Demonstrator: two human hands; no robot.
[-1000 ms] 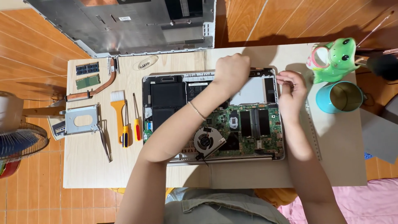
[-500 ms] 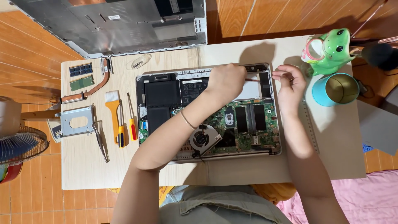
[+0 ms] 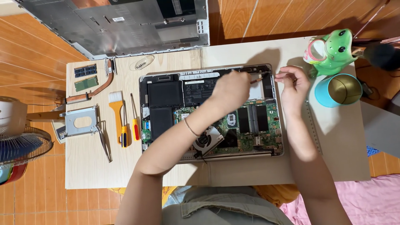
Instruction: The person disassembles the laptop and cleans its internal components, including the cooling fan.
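Green circuit board filled the lower half of the opened laptop [image 3: 210,112], which lay on the pale wooden table [image 3: 250,171] with a round cooling fan [image 3: 206,139] at its near edge and black battery cells at its nine o'clock side. Over the laptop's far half the left hand [image 3: 229,91] was curled, knuckles up, around a thin brown-handled tool [image 3: 257,79] whose tip pointed toward the laptop's one o'clock corner. At three o'clock from it the right hand [image 3: 293,85] hovered at that same corner, fingers pinched together; what they pinched could not be told. Well off at nine o'clock lay two screwdrivers [image 3: 129,125], a yellow-handled brush [image 3: 116,106] and a metal drive bracket [image 3: 81,121]. At two o'clock stood a teal cup [image 3: 337,89] and a green frog figure [image 3: 331,50]. Farthest off, at eleven o'clock, rested the grey bottom cover [image 3: 125,25].
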